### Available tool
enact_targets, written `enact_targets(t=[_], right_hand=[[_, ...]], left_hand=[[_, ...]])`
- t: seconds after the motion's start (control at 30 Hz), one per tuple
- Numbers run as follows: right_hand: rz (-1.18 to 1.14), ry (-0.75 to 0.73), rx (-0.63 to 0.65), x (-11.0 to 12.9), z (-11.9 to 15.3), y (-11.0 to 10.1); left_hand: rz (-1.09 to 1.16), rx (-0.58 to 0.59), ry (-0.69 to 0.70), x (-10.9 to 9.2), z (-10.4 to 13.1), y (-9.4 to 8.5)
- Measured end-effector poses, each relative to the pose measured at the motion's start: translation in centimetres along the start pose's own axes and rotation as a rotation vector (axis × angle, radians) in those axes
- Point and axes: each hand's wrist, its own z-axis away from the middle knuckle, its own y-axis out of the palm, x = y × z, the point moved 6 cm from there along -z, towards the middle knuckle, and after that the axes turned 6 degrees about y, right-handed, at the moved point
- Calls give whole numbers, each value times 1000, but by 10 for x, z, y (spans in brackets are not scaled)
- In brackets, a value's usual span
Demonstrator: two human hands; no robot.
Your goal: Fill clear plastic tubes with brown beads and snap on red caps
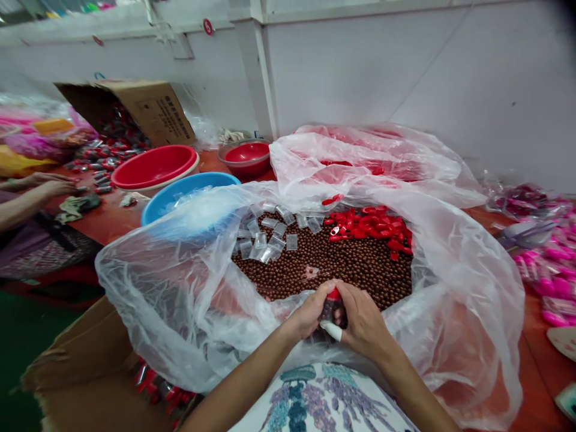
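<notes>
Close to my body, my left hand [309,313] and my right hand [363,318] are closed together around a small clear container [329,310] with a red cap at its top and dark contents showing inside. White wrapping covers my right thumb, which presses on the container's near side. Just beyond my hands, small brown balls [351,270] fill an open clear plastic bag [468,300]. On top of the balls lie several clear plastic sleeve-like pieces [270,240] at the left and a heap of red plastic parts [369,225] at the right.
A blue basin [198,183] and a red basin [155,165] stand to the left. Behind them a tipped cardboard box [153,108] spills red-capped containers near another person's hands [49,183]. Below left is an open carton [85,372]; pink packets [555,270] lie at right.
</notes>
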Motion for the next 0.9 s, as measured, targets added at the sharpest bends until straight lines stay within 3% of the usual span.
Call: enact_targets(t=[0.3, 0.4, 0.47, 0.53, 0.6, 0.67, 0.73, 0.8, 0.9], right_hand=[[21, -73, -28, 3, 8, 4], [-15, -35, 0, 2, 10, 4], [-43, 23, 49, -3, 13, 4], [-55, 91, 95, -12, 19, 3], [-55, 140, 152, -21, 27, 1], [-55, 164, 254, -28, 36, 0], [-72, 160, 379, -30, 45, 1], [-107, 134, 474, -29, 48, -2], [-165, 93, 509, -30, 39, -12]], left_hand=[[-48, 30, 54, 11, 8, 2], [-308, 61, 95, 0, 9, -1], [-584, 2, 205, -24, 8, -13], [-892, -205, 375, -59, 11, -37], [-1213, -563, 526, -97, 23, -67], [-1468, -884, 546, -124, 35, -96], [-1623, -1009, 497, -136, 38, -119], [-1698, -966, 477, -139, 34, -130], [-1623, -731, 568, -134, 21, -123]])
